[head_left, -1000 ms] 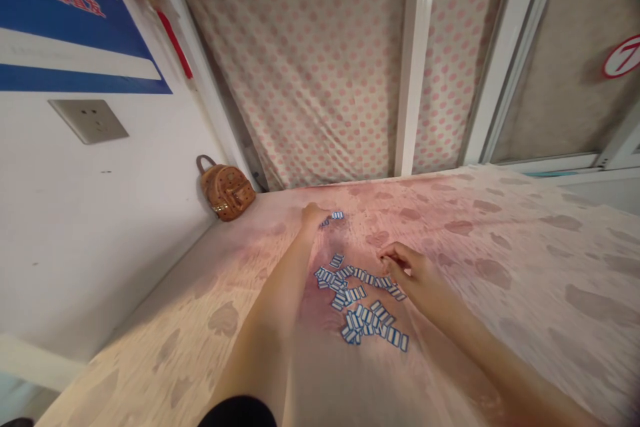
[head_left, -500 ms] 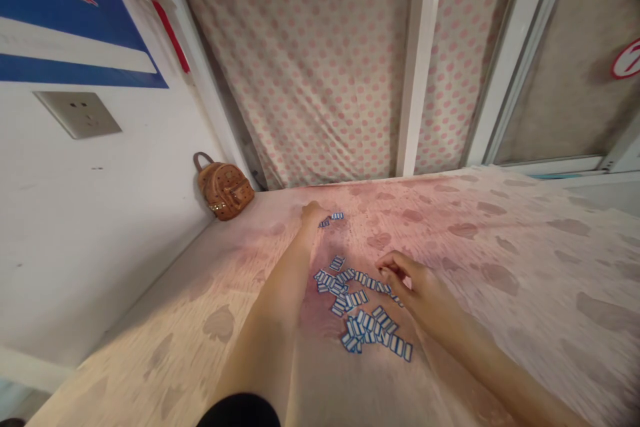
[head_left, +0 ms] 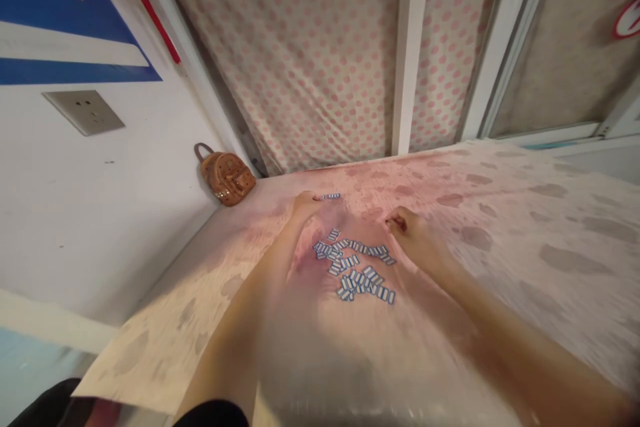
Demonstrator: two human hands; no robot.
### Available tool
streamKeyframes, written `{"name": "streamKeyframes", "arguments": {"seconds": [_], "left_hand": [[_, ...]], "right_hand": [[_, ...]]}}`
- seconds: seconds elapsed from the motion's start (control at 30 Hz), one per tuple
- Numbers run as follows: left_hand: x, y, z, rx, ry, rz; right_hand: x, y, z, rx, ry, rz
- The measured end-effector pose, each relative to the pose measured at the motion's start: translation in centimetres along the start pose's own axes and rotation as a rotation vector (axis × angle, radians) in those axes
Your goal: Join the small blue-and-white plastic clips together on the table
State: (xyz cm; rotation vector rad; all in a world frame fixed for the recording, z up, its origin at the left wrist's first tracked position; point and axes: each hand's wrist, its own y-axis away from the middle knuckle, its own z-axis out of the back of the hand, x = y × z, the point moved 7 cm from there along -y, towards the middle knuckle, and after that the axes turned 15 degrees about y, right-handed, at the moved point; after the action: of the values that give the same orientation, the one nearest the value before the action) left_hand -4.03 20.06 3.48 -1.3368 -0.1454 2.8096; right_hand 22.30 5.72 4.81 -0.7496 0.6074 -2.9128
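At the far part of the cloth my left hand (head_left: 306,203) is closed, its fingertips at the near end of a short row of blue-and-white striped pieces (head_left: 332,196). The fingers partly cover the piece they grip. My right hand (head_left: 404,225) hovers to the right with thumb and fingers pinched together; whatever is between them is too small to make out. Between my forearms lie several more striped pieces in two loose clusters, an upper striped cluster (head_left: 327,251) and a lower striped cluster (head_left: 367,283), many overlapping.
A patterned cloth (head_left: 465,280) covers the table. A small brown backpack (head_left: 229,178) leans by the wall at the back left. Behind the far edge hangs a dotted curtain (head_left: 310,60) with a white frame post (head_left: 407,60). A wall socket (head_left: 85,112) is at left.
My right hand has lifted away from the upper cluster, uncovering its right end. By my left hand, the tilted piece now lines up with the other one. The camera view has shifted.
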Motion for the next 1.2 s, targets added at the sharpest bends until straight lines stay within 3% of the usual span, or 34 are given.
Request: {"name": "streamKeyframes", "arguments": {"seconds": [0.23, 0.37, 0.6, 0.77, 0.97, 1.2], "left_hand": [[-1.7, 8.6, -3.5, 0.154, 0.135, -0.09], [-2.7, 11.2, -4.9, 0.146, 0.237, -0.122], [-4.6, 13.5, -5.4, 0.013, 0.292, -0.312], [-6.0, 14.8, -4.9, 0.003, 0.417, -0.426], [-5.7, 14.6, -5.3, 0.042, 0.564, -0.365], [-4.6, 14.5, -6.3, 0.127, 0.795, -0.176]], "right_hand": [[-0.1, 0.3, -3.8, 0.292, 0.166, 0.093], [0.5, 0.5, -4.8, 0.333, 0.201, 0.137], [0.7, 0.2, -4.3, 0.266, 0.046, 0.155], [2.3, 0.2, -3.0, 0.183, -0.179, 0.21], [3.2, 0.6, -2.2, 0.136, -0.308, 0.208], [3.9, 0.8, -1.8, 0.143, -0.41, 0.229]]}}
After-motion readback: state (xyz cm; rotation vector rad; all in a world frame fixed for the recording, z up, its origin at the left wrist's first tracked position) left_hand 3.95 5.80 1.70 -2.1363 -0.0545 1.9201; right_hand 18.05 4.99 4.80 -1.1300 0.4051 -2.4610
